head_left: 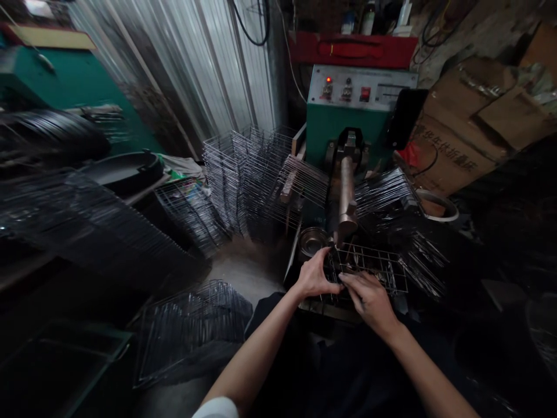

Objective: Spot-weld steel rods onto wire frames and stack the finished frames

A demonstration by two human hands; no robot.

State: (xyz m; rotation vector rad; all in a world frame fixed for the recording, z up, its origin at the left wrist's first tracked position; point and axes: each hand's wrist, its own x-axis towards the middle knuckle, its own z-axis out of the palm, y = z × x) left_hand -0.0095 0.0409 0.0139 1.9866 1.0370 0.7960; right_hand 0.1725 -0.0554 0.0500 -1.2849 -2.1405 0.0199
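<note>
A small wire grid (398,273) lies level beneath the metal electrode arm (347,197) of a green welding machine (315,133). My left hand (314,275) grips the grid's left end, thumb and forefinger set apart along it, close under the electrode tip. My right hand (369,297) is closed at the grid's near edge, its fingertips almost meeting my left thumb. Whether a small loose wire sits between those fingertips I cannot make out. A round metal dish (312,241) stands just beyond my left hand.
Tall stacks of wire racks (235,174) stand left of the machine, with another stack (195,319) by my left arm. Bundled wires (383,191) lie to the right. The control panel (361,87) shows a red light. Cardboard boxes (452,151) and a phone (407,119) are at the right.
</note>
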